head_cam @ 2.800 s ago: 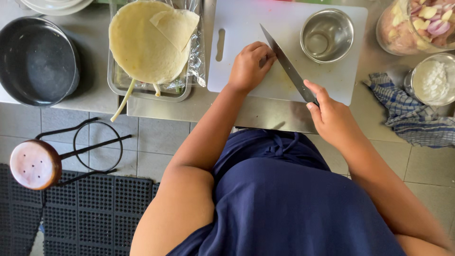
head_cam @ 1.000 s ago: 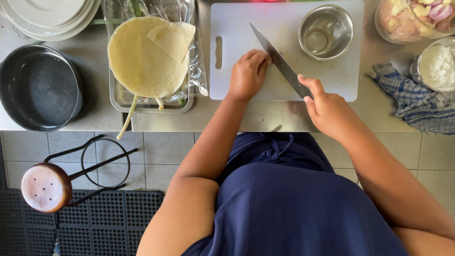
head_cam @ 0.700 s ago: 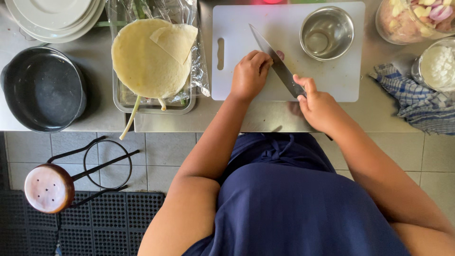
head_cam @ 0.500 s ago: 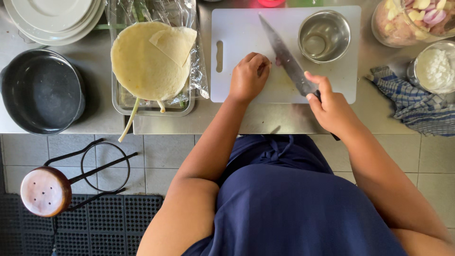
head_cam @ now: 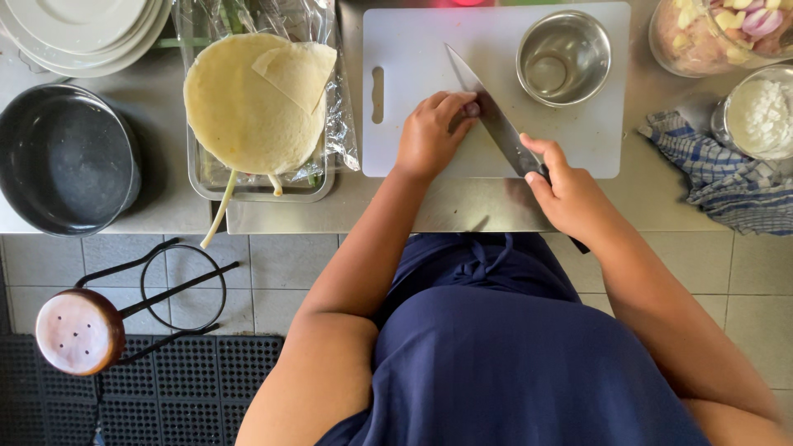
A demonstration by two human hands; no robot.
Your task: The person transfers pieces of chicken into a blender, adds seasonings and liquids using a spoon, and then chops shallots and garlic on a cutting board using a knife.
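My right hand (head_cam: 570, 194) grips the handle of a large kitchen knife (head_cam: 487, 111), its blade slanting up and left across the white cutting board (head_cam: 413, 49). My left hand (head_cam: 429, 136) is curled, fingers down, on the board right beside the blade; whatever lies under the fingers is hidden. A small steel bowl (head_cam: 563, 58) stands on the board's far right corner.
Left of the board, a foil-lined metal tray (head_cam: 256, 186) holds flat round wrappers (head_cam: 252, 99). A dark pan (head_cam: 62, 157) and stacked plates (head_cam: 83, 29) are far left. A checked cloth (head_cam: 727, 177), a bowl of white powder (head_cam: 760, 116) and a bowl of chopped food (head_cam: 719, 33) sit right. A stool (head_cam: 78, 330) stands on the floor.
The knife has kept rocking beside my left hand, the blade tip lifting and shifting slightly on the board. My left hand stays curled in the same spot.
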